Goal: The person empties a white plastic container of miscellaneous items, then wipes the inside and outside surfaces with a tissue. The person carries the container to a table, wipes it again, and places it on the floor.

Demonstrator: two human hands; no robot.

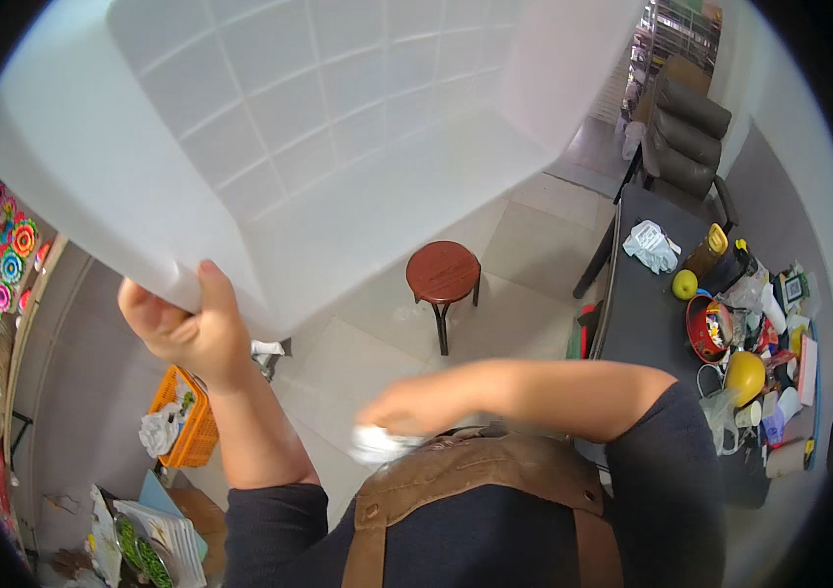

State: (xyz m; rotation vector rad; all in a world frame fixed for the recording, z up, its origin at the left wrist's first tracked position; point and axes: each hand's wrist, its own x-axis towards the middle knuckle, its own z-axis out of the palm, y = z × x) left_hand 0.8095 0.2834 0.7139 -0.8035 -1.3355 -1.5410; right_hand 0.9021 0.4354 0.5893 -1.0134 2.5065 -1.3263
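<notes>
A large white plastic bin (379, 169) with a grid of lines on its inner face fills the upper part of the head view, tilted. My left hand (192, 323) grips its near lower edge, thumb on the outside. Close to my brown apron (475, 470), my right hand (401, 411) is blurred and closed around a crumpled white thing (383, 445), perhaps a cloth or tissue; its exact kind cannot be told. The right hand is apart from the bin.
Beyond my hands stands a round red-brown stool (443, 272). A dark table (640, 323) on the right bears a green apple (685, 284), a red bowl (707, 329) and clutter. An orange basket (192, 434) lies lower left. A grey armchair (688, 132) is upper right.
</notes>
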